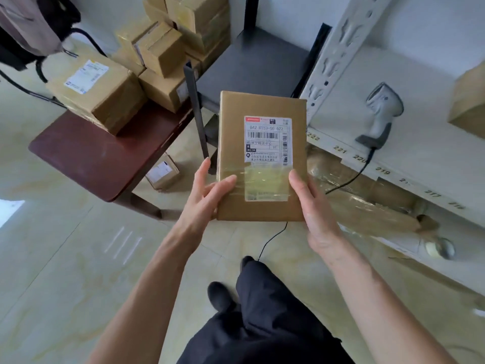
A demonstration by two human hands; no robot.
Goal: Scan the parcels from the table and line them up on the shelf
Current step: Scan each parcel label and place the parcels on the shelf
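Observation:
A flat brown cardboard parcel [262, 106] with a white barcode label is held up in front of me, label facing the camera. My left hand [207, 195] grips its lower left edge, thumb on the front. My right hand [312, 203] grips its lower right edge, thumb on the tape. A grey handheld scanner [380, 114] lies on the white shelf [425, 143] to the right, its black cable hanging down. More parcels [99, 93] are piled on the dark red table [86, 153] at the upper left.
A dark grey low rack [252, 67] stands between table and shelf. One cardboard box [469, 101] sits on the shelf at far right. A small parcel [162, 172] lies on the floor under the table. Wrapped rolls [367, 203] lie beneath the shelf.

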